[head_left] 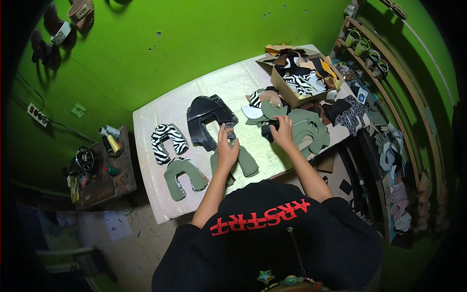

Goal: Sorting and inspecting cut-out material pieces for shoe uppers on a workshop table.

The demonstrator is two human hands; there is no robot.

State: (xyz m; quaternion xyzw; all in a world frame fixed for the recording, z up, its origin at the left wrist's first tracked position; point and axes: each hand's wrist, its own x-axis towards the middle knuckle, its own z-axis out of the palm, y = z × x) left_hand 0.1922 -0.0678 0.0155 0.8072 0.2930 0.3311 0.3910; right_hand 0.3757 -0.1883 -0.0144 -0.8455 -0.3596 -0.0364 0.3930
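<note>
On the pale table (160,109), stacks of U-shaped cut pieces lie in front of me. My left hand (227,151) rests with fingers stretched over a green U-shaped stack (248,163), its fingertips near the lower right side of a black U-shaped stack (209,109). My right hand (282,132) has thumb and fingers apart, beside a small black piece (267,130) and the green cut pieces (309,127); contact underneath is hidden. A zebra-striped U-shaped stack (168,142) and another green U-shaped stack (184,177) lie to the left.
A cardboard box (291,95) full of mixed scraps stands at the back right. Scraps pile up along the right edge, below a wooden rack (384,78) with sandals. At left is a low worktable (119,170) with thread spools (113,142). A green wall (194,44) closes the back.
</note>
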